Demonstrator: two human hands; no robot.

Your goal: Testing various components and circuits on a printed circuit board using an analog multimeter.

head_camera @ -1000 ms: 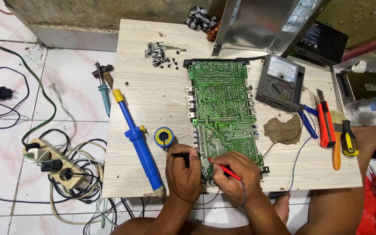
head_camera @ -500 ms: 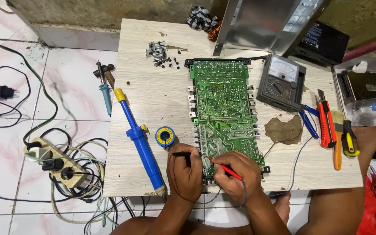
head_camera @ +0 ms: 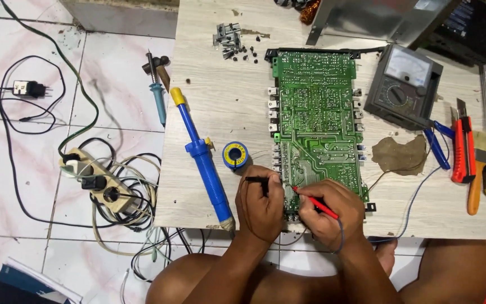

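A green circuit board [head_camera: 317,121] lies solder side up on a low pale wooden table [head_camera: 226,73]. My left hand [head_camera: 261,204] holds a black test probe [head_camera: 256,180] against the board's near left corner. My right hand [head_camera: 333,213] holds a red test probe [head_camera: 314,202], its tip touching the board's near edge. Both hands rest over that near edge and hide part of it. An analogue multimeter [head_camera: 404,85] sits right of the board, with thin leads running toward my hands.
A blue desoldering pump [head_camera: 202,155] and a solder spool [head_camera: 235,155] lie left of the board. Small metal parts [head_camera: 229,38] sit at the back. Cutter, pliers and screwdrivers [head_camera: 468,155] lie at right. A power strip with tangled cables [head_camera: 99,183] is on the tiled floor.
Both hands keep the probes on the board's near edge with only slight shifts. The view has tilted a little toward the table.
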